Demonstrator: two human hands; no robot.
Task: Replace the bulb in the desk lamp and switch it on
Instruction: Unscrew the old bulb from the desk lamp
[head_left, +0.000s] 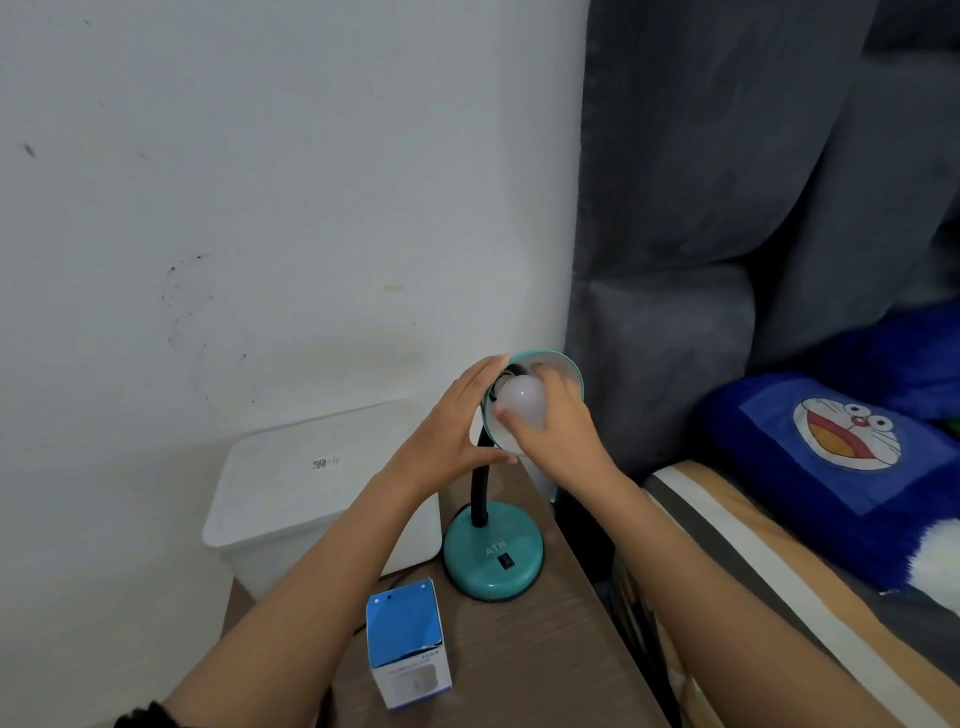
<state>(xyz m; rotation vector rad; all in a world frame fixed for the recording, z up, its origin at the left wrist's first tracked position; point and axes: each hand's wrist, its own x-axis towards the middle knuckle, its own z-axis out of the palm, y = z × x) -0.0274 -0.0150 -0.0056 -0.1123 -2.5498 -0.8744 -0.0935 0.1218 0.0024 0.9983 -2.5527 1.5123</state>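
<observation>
Teal lamp base (493, 556) reads "ATN"; bulb (522, 408) in right hand (556, 431).

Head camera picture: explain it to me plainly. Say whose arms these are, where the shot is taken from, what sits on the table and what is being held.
There is no machine here. A person wears one camera on the head, looking forward and down, so the two bare arms are their own.

The left hand steadies the teal shade of a desk lamp. The right hand has its grip on a white bulb at the shade's mouth.

The lamp's round base, with a black switch, stands on a brown table. A blue and white bulb box stands in front of it. Beside the table are a white bin and a bed with a blue cartoon pillow.
</observation>
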